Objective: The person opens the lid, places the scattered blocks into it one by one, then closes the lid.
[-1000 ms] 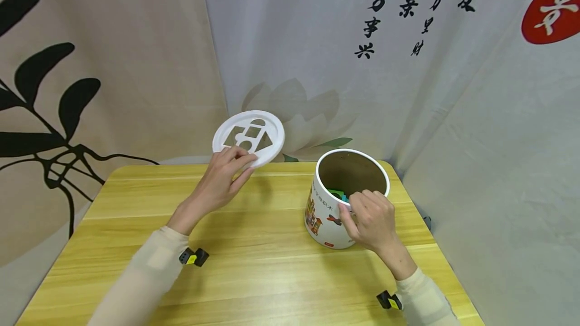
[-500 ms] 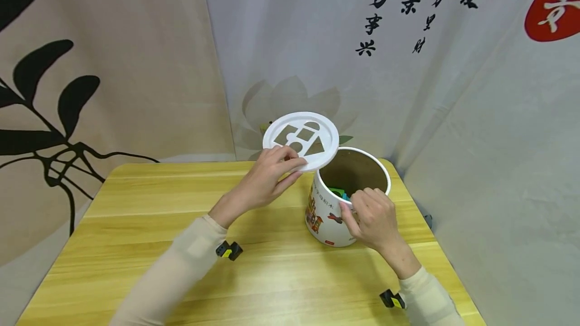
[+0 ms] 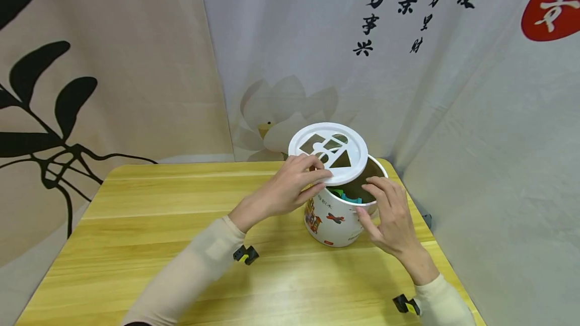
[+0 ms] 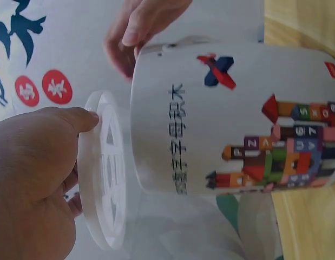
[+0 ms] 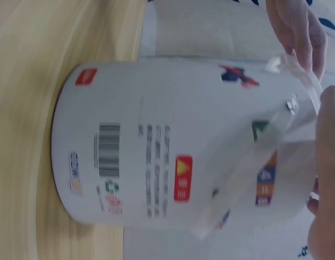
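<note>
My left hand (image 3: 292, 185) pinches the near edge of a white round lid (image 3: 344, 176) with shape-cut holes, thumb below and fingers on top. The lid is tilted over the back left of the mouth of a white printed bucket (image 3: 337, 223). In the left wrist view, a gap shows between lid and bucket rim. Green (image 3: 336, 192) and blue pieces (image 3: 351, 199) show inside the bucket. My right hand (image 3: 396, 218) is at the bucket's right rim, fingers loosely bent above the mouth, thumb close to the outer side. In the right wrist view, a clear strap handle (image 5: 237, 173) hangs across the bucket.
The bucket stands on a wood-grain table (image 3: 181, 245), toward its back right corner. Behind the table hangs a cloth backdrop (image 3: 149, 64) with printed leaves and lettering.
My left hand has carried the lid rightward, from beside the bucket to over its mouth. My right hand has loosened its grip on the rim and shifted slightly right.
</note>
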`<act>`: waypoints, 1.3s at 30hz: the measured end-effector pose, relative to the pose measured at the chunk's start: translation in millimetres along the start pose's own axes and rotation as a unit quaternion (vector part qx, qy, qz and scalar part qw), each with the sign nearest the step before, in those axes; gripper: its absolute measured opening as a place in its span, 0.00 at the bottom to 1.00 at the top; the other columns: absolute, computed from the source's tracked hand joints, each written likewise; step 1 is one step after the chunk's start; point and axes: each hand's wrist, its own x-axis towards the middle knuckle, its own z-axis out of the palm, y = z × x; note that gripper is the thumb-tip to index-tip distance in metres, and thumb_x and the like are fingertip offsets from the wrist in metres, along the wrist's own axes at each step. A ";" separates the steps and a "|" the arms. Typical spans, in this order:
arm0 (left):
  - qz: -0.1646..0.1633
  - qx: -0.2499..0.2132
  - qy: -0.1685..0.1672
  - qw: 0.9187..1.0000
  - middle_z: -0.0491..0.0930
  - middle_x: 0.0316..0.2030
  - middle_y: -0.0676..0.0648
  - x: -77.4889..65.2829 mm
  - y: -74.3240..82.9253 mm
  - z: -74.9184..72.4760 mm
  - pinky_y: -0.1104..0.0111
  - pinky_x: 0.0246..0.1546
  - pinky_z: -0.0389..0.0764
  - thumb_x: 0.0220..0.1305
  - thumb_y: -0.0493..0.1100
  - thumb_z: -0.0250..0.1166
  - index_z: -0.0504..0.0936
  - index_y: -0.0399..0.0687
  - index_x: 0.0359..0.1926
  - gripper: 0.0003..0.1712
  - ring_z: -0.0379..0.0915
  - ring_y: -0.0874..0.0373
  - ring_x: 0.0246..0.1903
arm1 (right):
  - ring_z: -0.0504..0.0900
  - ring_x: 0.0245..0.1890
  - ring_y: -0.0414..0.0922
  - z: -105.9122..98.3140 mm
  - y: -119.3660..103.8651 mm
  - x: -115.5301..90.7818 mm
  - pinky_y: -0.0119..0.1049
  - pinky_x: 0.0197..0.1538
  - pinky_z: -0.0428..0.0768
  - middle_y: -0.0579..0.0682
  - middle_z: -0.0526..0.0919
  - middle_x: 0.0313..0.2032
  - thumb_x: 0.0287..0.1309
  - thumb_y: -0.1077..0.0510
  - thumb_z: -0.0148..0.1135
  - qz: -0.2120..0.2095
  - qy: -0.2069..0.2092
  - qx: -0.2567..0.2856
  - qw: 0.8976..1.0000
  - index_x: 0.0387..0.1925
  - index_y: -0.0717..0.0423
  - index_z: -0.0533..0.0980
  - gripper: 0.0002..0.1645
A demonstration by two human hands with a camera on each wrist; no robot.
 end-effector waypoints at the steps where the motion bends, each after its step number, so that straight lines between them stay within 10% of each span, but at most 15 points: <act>1: 0.005 -0.001 -0.003 1.000 0.79 0.45 0.50 1.7 1.8 1.4 0.60 0.48 0.71 0.70 0.41 0.67 0.88 0.48 0.52 0.12 0.69 0.57 0.46 | 0.74 0.52 0.66 -3.0 1.9 0.3 0.58 0.54 0.68 0.70 0.80 0.51 0.67 0.45 0.55 0.004 0.003 0.000 1.000 0.48 0.72 0.79 0.31; 10: 0.037 -0.008 -0.029 0.999 0.80 0.45 0.52 11.6 14.6 15.7 0.63 0.44 0.71 0.71 0.43 0.67 0.88 0.50 0.52 0.12 0.70 0.60 0.44 | 0.67 0.62 0.69 -25.7 19.6 7.1 0.58 0.69 0.62 0.70 0.74 0.63 0.68 0.41 0.53 0.048 0.006 0.032 0.998 0.61 0.78 0.72 0.42; 24: 0.028 -0.014 -0.083 0.996 0.79 0.48 0.55 20.6 28.1 26.5 0.63 0.48 0.72 0.72 0.45 0.66 0.88 0.55 0.53 0.12 0.71 0.60 0.50 | 0.48 0.77 0.55 -46.1 46.6 -0.1 0.66 0.73 0.50 0.52 0.55 0.79 0.62 0.55 0.61 0.180 -0.191 0.081 0.962 0.80 0.59 0.58 0.47; 39: 0.012 0.005 -0.120 0.993 0.79 0.50 0.54 22.1 27.2 31.7 0.62 0.50 0.71 0.73 0.46 0.64 0.88 0.56 0.54 0.13 0.71 0.59 0.51 | 0.47 0.77 0.55 -43.9 54.5 -3.5 0.68 0.72 0.51 0.50 0.53 0.80 0.65 0.53 0.64 0.199 -0.243 0.082 0.946 0.80 0.62 0.57 0.48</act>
